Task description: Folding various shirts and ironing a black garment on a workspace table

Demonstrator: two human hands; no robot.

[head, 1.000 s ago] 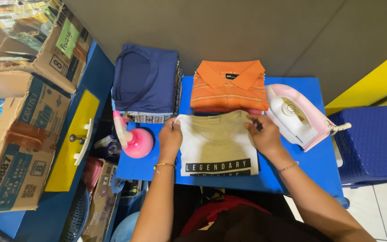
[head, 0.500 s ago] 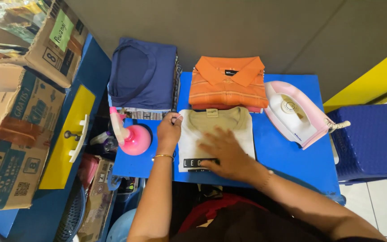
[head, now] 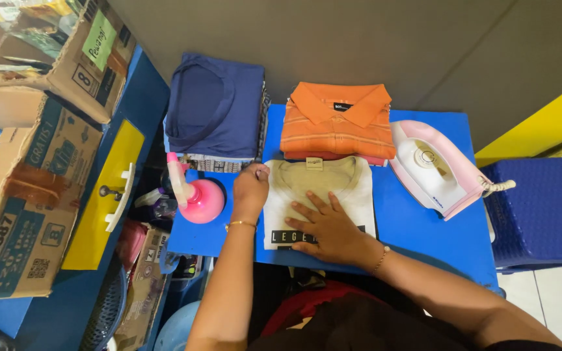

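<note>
While I scan from the left, I see cardboard boxes, then a pink spray bottle just beside my left hand, whose fingers pinch the top left corner of the folded beige t-shirt on the blue table. My right hand lies flat and open on its near half, gripping nothing. I judge the shirt light, soft and floppy, best taken by its folded edges. Beyond lies an orange polo shirt; a pink iron rests right.
</note>
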